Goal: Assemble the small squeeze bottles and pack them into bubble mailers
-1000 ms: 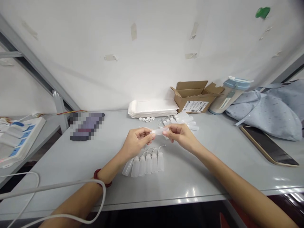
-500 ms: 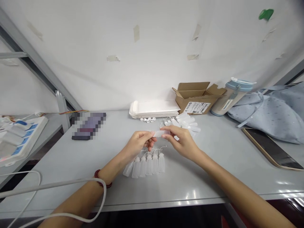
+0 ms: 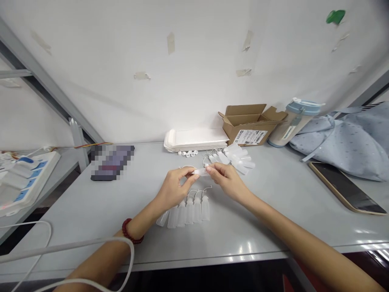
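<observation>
Above the table, a small translucent plastic bottle [image 3: 201,172] lies sideways between my two hands. My left hand [image 3: 174,187] pinches its left end between thumb and fingers. At the other end, the fingertips of my right hand [image 3: 226,177] are closed on it; a small white bit shows at those fingertips. A thin white tube curves over the left fingers. Just below, a row of bottles with bent white tubes [image 3: 190,213] lies on the table, partly covered by my left hand. Behind my right hand is a pile of similar bottles [image 3: 241,158].
Several small white caps [image 3: 187,153] lie before a stack of white envelopes [image 3: 197,140]. An open cardboard box [image 3: 253,127], a tumbler [image 3: 293,123], a pale blue bag [image 3: 349,142] and a phone [image 3: 346,186] are on the right. A white cable [image 3: 91,240] loops across my left forearm.
My left thumb and fingers have shifted their grip at the bottle's left end, where a white part now shows. My right fingers have closed nearer together. The view has moved slightly.
</observation>
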`<state>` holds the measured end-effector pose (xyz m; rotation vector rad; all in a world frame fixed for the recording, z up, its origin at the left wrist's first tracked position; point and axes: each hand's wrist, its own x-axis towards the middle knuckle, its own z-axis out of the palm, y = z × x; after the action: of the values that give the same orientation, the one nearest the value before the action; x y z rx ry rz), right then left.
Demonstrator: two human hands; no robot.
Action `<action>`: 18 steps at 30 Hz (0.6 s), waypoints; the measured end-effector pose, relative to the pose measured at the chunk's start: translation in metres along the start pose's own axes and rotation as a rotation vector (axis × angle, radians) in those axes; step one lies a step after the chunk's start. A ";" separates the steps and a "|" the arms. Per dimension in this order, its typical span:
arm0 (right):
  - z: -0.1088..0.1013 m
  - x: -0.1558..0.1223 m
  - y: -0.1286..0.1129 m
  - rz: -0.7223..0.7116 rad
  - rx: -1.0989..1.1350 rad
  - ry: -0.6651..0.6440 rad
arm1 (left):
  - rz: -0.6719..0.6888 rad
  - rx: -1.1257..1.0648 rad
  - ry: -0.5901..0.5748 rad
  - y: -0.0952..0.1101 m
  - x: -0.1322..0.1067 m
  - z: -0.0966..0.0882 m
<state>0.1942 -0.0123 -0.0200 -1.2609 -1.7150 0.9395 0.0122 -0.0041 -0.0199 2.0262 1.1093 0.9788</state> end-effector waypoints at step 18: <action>-0.002 -0.006 -0.012 -0.062 -0.025 -0.003 | -0.288 -0.402 -0.149 -0.002 0.006 -0.003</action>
<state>0.1927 -0.0205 -0.0091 -1.2158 -1.7624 0.8866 0.0111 0.0028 -0.0180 1.5414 0.9967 0.8121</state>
